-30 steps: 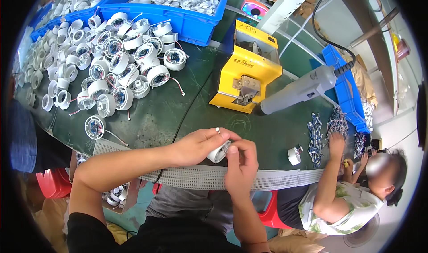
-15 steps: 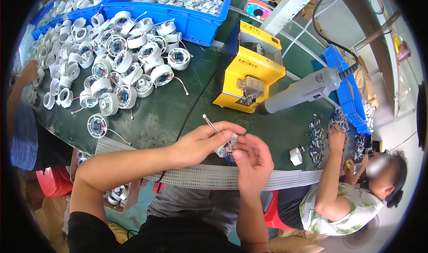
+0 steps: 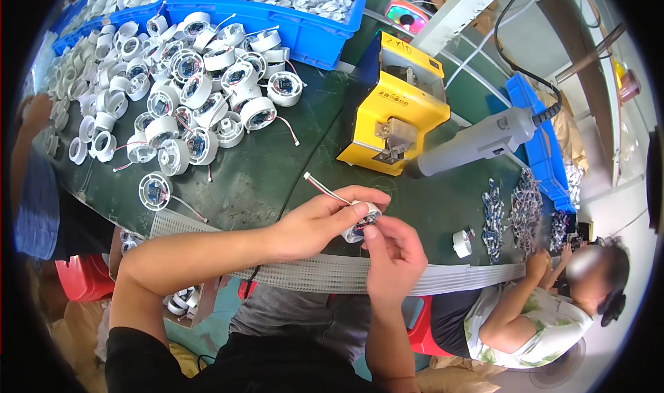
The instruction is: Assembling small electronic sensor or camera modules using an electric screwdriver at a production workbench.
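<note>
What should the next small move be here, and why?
The right hand should probably press lightly into the white round plastic housing: its fingers are at the open side, where dark parts show, the left hand grips the housing, and the thin red-and-white wire extends away from those fingers.

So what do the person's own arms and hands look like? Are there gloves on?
No gloves: the left hand and right hand are bare, with no watch or bracelet showing, and no rings that I can make out. The left arm has a short, plain black cloth sleeve; below that, nothing covers it.
</note>
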A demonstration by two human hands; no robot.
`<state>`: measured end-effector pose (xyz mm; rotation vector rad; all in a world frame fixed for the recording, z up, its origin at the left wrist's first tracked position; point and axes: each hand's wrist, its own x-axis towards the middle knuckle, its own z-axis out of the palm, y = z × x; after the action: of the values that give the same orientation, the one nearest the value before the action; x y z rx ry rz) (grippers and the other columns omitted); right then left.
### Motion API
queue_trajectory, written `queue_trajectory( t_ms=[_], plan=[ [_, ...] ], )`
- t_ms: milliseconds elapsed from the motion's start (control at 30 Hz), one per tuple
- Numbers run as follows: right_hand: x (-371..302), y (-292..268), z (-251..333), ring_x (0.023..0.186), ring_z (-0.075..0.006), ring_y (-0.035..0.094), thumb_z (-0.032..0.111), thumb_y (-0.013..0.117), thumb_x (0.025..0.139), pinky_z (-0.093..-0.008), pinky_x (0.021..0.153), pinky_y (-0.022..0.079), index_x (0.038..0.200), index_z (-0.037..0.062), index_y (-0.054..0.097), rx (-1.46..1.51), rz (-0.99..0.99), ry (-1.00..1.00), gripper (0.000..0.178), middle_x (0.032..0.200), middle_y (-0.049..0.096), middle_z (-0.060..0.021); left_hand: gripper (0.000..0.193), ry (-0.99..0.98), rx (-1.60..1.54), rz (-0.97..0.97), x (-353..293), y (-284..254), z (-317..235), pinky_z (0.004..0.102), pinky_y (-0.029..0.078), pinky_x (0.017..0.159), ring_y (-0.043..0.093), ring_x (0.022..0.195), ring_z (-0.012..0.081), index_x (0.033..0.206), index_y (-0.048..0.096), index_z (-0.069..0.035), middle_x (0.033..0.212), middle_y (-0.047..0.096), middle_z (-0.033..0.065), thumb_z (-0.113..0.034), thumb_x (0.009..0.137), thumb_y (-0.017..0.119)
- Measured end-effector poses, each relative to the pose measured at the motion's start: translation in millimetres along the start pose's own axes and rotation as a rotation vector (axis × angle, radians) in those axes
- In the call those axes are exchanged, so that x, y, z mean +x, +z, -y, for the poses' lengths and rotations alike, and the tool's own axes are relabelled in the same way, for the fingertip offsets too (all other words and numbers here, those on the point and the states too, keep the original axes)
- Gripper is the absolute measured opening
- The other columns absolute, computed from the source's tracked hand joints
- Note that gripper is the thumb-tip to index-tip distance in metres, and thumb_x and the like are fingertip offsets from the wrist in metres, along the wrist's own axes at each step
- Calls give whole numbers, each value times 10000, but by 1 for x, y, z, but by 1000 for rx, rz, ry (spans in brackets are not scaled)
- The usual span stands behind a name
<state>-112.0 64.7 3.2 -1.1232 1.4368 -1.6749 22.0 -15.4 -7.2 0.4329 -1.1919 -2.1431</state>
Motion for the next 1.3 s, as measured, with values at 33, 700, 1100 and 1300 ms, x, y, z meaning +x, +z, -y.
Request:
queue_trajectory(
  t_ms=[33,700,1100,1300],
  plan=[
    [1,-2,-2,821,-131,655,-65,711,826,-241,741,531,1042,-66,646,0,1,1,226,958,675,-104,365,25,6,26,2,-3,3,270,421,952,517,1081,94,1345,495,-43,1163,580,43,-252,1057,414],
    [124,-18,13,1006,-188,571,42,688,828,-344,948,423,1436,-4,269,-190,40,-344,740,1149,592,-140,319,-283,123,-70,4,-22,3,334,626,757,646,941,181,1187,477,43,1077,586,125,-45,898,583],
    [161,50,40,436,-122,457,80,590,926,-278,452,417,1152,-17,414,152,-102,-402,303,563,479,-44,328,-322,161,-199,8,-23,2,319,615,742,687,858,213,1251,462,74,1082,618,168,-133,997,454],
    [134,40,33,427,-129,437,59,549,927,-294,416,391,1214,11,387,142,-81,-483,332,549,447,-33,287,-290,223,-274,8,-20,-2,317,611,726,708,819,234,1206,474,73,1048,629,186,-104,982,447]
  ],
)
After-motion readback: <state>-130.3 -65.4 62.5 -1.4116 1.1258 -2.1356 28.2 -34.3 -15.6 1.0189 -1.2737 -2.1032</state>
